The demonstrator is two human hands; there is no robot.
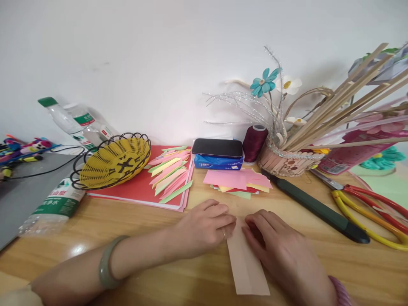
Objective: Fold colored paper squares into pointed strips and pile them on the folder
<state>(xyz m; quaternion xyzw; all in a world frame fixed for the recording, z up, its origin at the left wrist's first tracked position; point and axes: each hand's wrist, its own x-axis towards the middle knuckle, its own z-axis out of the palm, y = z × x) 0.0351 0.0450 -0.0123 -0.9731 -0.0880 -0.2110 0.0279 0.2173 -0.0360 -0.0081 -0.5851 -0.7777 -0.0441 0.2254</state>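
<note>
A pale peach strip of paper (249, 270) lies on the wooden table in front of me, its long sides pointing toward and away from me. At its far left corner, the curled fingers of my left hand (207, 225) close on the edge; a ring and a jade-coloured bangle show on this arm. My right hand (280, 244) has its thumb and fingertips pinched together at the far right corner. Both hands hide parts of the paper's far end. Just beyond them is a small stack of coloured paper pieces (226, 179).
Folded paper strips (172, 174) rest on red sheets (127, 196), beside a tilted yellow basket (105, 170). A phone (217, 147) sits on a blue tissue pack (218, 162). To the right are a dark green cutter (318, 208), scissors (376, 212), and a purple thread spool (255, 143).
</note>
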